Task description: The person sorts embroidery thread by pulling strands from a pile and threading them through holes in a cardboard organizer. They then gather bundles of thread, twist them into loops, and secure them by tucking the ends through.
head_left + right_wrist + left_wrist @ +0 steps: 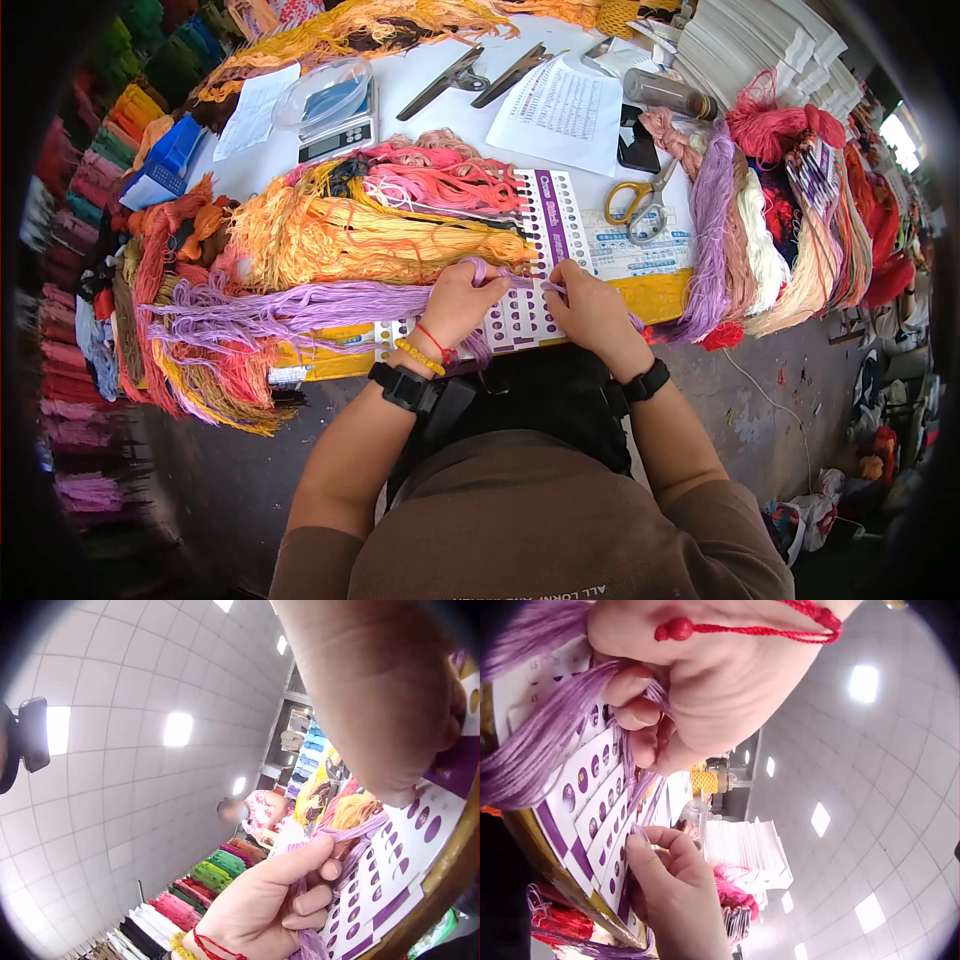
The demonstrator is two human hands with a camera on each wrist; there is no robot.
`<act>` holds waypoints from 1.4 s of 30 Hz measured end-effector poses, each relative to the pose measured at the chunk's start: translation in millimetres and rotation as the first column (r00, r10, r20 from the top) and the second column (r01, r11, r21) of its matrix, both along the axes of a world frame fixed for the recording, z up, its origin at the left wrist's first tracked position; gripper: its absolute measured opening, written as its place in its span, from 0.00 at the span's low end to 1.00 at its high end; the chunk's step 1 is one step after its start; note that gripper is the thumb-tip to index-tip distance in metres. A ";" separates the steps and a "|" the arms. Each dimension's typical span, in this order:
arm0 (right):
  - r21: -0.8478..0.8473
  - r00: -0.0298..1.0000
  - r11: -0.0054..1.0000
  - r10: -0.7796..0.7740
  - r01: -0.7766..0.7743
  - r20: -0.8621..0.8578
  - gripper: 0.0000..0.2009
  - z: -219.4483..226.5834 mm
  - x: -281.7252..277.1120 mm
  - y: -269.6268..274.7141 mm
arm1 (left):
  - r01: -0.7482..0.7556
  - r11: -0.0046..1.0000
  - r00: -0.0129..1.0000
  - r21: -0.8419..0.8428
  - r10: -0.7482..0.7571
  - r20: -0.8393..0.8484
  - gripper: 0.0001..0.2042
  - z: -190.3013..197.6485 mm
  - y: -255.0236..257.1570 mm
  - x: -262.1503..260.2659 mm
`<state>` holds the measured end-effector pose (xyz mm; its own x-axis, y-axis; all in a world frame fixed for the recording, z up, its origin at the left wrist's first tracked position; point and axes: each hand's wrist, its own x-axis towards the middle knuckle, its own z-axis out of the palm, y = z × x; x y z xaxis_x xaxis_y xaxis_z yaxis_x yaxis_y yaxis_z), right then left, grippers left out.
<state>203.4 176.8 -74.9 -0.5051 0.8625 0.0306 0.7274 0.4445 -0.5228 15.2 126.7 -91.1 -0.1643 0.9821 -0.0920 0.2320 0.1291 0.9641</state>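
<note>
Purple thread (330, 303) lies in a long bundle across the table's front edge. Its right end is gripped by the left hand (465, 305), fingers curled round the strands, as the left wrist view also shows. Close to its right, the right hand (592, 312) pinches a purple strand between thumb and forefinger. Beneath both hands are white cards (545, 215) with punched holes and purple print. In the right wrist view the left hand (262, 900) holds the purple thread (311, 941), while the right hand (375, 697) fills the top and its fingertips are mostly hidden.
Orange thread (370, 240) and pink thread (440, 180) lie behind the purple bundle. Scissors (648, 215), a phone (637, 140), papers (560, 110), metal clips (440, 85) and a scale (340, 130) are farther back. More skeins (710, 230) hang at the right. A person (259, 814) is in the background.
</note>
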 end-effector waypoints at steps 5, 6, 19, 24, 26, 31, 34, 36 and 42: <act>0.044 1.000 0.999 0.009 -0.008 -0.024 0.10 -5.6 1.6 -0.7 | 0.007 0.997 1.000 0.077 -0.006 -0.012 0.07 -4.1 -1.1 1.2; 0.048 0.999 0.999 0.011 -0.009 -0.031 0.10 -6.0 1.9 -0.8 | 0.017 0.998 0.999 0.064 -0.015 -0.031 0.07 -3.7 -0.2 1.3; 0.051 1.000 0.999 -0.004 0.004 -0.007 0.10 -5.6 1.8 -1.8 | -0.109 0.994 0.988 -0.018 0.107 -0.111 0.11 -3.6 10.8 2.3; 0.039 1.000 0.999 -0.008 0.008 0.003 0.10 -4.6 1.9 -2.2 | -0.104 0.995 0.988 -0.002 0.103 -0.118 0.08 -2.2 8.9 2.5; 0.040 1.000 0.999 -0.008 0.008 0.002 0.10 -4.8 2.0 -2.2 | -0.101 0.995 0.990 0.002 0.101 -0.097 0.07 -3.4 8.9 2.2; 0.035 1.000 0.999 -0.005 0.005 0.003 0.10 -6.5 2.5 -1.7 | -0.138 0.990 0.990 0.031 0.138 0.007 0.09 -10.5 12.1 0.5; 0.036 1.000 0.999 -0.002 0.002 -0.005 0.10 -6.2 2.1 -2.1 | -0.129 0.990 0.992 -0.049 0.129 0.007 0.12 -4.4 15.8 -1.1; 0.036 1.000 0.999 -0.009 0.009 -0.006 0.10 -5.3 2.0 -2.4 | -0.179 0.966 0.984 -0.185 0.180 -0.009 0.18 2.5 17.8 -0.3; 0.043 1.000 0.999 0.009 -0.009 0.002 0.10 -6.8 2.1 -2.0 | -0.127 0.982 0.986 -0.142 0.109 -0.128 0.23 -21.2 30.0 -10.2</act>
